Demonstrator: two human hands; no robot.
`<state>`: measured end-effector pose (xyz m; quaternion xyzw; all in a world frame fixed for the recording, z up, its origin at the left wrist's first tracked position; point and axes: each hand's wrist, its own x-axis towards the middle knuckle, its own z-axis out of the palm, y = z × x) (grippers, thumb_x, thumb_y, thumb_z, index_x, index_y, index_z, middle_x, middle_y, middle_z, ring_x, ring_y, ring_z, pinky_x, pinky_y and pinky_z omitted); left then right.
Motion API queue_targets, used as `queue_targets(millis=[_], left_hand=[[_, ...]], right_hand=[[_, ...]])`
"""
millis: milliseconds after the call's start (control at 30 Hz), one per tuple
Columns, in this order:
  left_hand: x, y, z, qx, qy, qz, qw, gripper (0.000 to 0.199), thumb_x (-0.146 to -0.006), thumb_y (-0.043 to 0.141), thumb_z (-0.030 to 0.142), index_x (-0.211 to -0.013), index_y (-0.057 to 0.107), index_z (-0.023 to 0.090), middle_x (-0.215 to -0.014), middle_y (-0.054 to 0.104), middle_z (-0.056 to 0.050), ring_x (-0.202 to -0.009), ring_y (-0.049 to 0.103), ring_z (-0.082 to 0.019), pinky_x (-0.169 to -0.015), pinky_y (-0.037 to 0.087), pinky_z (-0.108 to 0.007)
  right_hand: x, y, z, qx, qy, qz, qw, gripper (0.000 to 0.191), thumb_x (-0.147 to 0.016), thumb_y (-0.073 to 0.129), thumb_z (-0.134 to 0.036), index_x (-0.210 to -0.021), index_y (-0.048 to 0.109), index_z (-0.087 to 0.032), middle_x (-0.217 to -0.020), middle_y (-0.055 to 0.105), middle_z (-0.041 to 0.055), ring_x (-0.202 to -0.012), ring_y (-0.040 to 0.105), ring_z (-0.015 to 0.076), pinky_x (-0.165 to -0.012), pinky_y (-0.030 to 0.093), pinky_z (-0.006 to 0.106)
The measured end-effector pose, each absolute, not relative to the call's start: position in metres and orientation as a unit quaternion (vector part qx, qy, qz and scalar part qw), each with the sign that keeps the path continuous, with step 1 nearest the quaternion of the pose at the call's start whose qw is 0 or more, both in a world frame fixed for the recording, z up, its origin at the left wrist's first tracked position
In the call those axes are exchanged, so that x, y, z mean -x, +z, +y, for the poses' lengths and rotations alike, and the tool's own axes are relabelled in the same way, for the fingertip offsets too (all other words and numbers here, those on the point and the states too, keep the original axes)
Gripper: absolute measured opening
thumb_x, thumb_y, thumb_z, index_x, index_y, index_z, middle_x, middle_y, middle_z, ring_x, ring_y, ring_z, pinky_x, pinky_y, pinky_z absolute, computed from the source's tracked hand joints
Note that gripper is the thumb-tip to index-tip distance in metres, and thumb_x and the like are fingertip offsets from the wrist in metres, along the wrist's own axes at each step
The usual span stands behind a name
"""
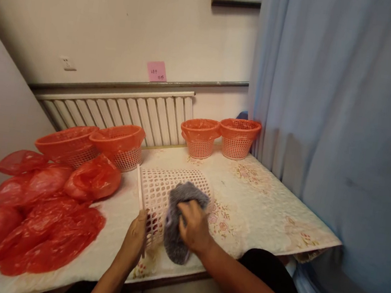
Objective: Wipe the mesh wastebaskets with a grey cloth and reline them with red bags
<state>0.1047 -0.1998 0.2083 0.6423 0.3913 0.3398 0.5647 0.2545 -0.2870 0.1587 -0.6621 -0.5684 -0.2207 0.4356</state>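
Observation:
A pale pink plastic basket with a lattice wall (162,187) lies on its side near the front of the table, its rim towards the left. My left hand (137,234) is closed around the lower part of that rim; some of its fingers are hidden inside the basket. A grey cloth (178,246) lies bunched against the basket's outer wall. My right hand (193,224) grips the cloth with bent fingers and presses it on the lattice.
Red plastic bags (52,233) are heaped on the left of the flowered tablecloth (255,211). Behind them stand two bag-lined baskets (128,157); two more lined baskets (200,148) are at the back right. A radiator (121,116) lines the wall, and a blue curtain (325,134) hangs at the right.

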Motion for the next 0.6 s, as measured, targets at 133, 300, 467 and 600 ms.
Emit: queue_targets(millis=[133,300,467,600], left_hand=[[-0.107,0.216,-0.191,-0.701,0.336,0.362,0.515,0.070,-0.082,0.035,0.072,-0.094,0.070,0.013,-0.094,0.076,-0.011,-0.096,0.069,-0.026,-0.092,0.050,-0.035],[-0.110,0.209,-0.185,-0.646,0.328,0.361,0.587,0.075,-0.079,0.037,0.075,-0.100,0.067,0.009,-0.090,0.076,-0.014,-0.087,0.071,-0.028,-0.080,0.055,-0.039],[-0.107,0.188,-0.183,-0.641,0.349,0.367,0.577,0.069,-0.074,0.049,0.073,-0.098,0.064,0.011,-0.094,0.074,-0.014,-0.087,0.071,-0.027,-0.080,0.055,-0.037],[-0.098,0.169,-0.180,-0.678,0.324,0.355,0.556,0.066,-0.074,0.051,0.071,-0.098,0.064,0.011,-0.095,0.074,-0.014,-0.095,0.069,-0.029,-0.083,0.053,-0.037]], right_hand=[[-0.217,0.153,-0.287,0.582,-0.249,-0.698,0.334,0.021,-0.081,0.052,-0.024,-0.099,0.064,-0.024,-0.077,0.051,0.0039,-0.067,0.046,0.0187,-0.061,0.040,0.029],[-0.254,0.154,-0.281,0.664,-0.228,-0.599,0.385,0.030,-0.080,0.049,-0.014,-0.106,0.062,-0.022,-0.089,0.055,0.0064,-0.081,0.051,0.0206,-0.073,0.044,0.031],[-0.321,0.150,-0.274,0.767,-0.160,-0.365,0.502,0.046,-0.073,0.045,-0.004,-0.114,0.058,-0.018,-0.107,0.059,0.0092,-0.100,0.056,0.0211,-0.088,0.044,0.030],[-0.344,0.143,-0.269,0.797,-0.126,-0.275,0.523,0.035,-0.077,0.050,-0.012,-0.110,0.061,-0.014,-0.103,0.063,0.0119,-0.099,0.058,0.0242,-0.090,0.044,0.035]])
